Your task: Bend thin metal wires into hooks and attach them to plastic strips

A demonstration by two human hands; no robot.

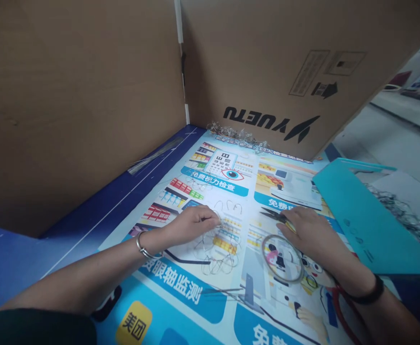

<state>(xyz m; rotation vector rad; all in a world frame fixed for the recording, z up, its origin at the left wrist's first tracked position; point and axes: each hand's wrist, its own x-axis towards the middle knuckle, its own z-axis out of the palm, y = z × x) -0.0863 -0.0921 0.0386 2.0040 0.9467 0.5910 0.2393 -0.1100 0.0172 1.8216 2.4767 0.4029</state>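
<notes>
My left hand [192,224] is closed in a pinch on a thin bent wire [220,221], its end mostly hidden by the fingertips. Below and beside those fingers lie several loose loops of fine wire [219,264]. My right hand [312,232] is wrapped round a pair of pliers [273,214] with dark, pointed jaws and a bit of yellow on the handle. The jaws point left and stand slightly apart; most of the handles are hidden under the palm. Just below this hand rests a round coil of wire [265,258].
Cardboard walls [87,96] stand at the left and back. Tangled wire pieces [237,135] lie along the back wall. A teal box [354,215] with more wire pieces stands at right. Straight wires [156,155] lie on the left. A red curved thing [339,306] is near my right wrist.
</notes>
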